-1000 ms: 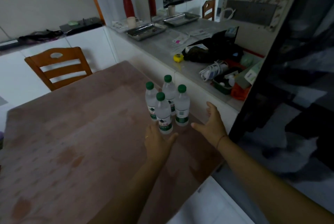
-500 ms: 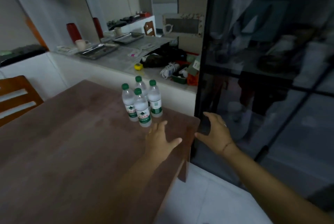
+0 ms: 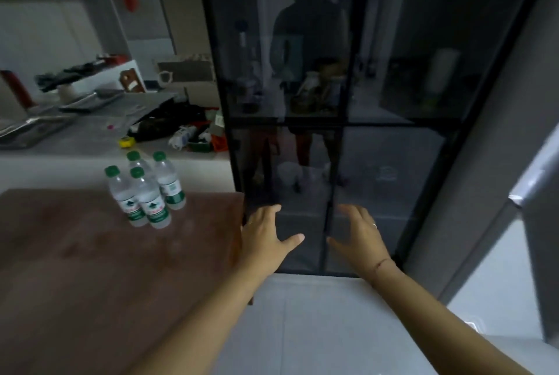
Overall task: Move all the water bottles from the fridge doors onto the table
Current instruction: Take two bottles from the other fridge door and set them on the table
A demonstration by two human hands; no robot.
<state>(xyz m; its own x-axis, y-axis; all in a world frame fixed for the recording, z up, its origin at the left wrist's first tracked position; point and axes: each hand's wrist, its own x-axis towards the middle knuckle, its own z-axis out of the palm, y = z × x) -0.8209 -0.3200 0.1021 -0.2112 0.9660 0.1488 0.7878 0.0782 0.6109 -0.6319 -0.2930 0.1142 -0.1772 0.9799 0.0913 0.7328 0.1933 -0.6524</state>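
Several clear water bottles (image 3: pixel 148 196) with green caps and green labels stand upright in a tight cluster on the brown table (image 3: pixel 75 268), near its far right corner. The dark glass-fronted fridge (image 3: pixel 332 102) fills the middle of the view, its doors shut. My left hand (image 3: pixel 266 238) is open with fingers spread in front of the lower left door, just past the table's right edge. My right hand (image 3: pixel 360 238) is open too, in front of the lower right door. Neither hand holds anything.
A grey counter (image 3: pixel 90 138) behind the table carries metal trays, a yellow tape measure (image 3: pixel 127 142), a black bag and assorted clutter beside the fridge. A grey wall panel (image 3: pixel 499 163) stands right of the fridge. Light floor tiles (image 3: pixel 317 329) lie below my arms.
My view has swung right from the table to the fridge front. Both hands have left the bottles and now hover before the lower fridge doors.
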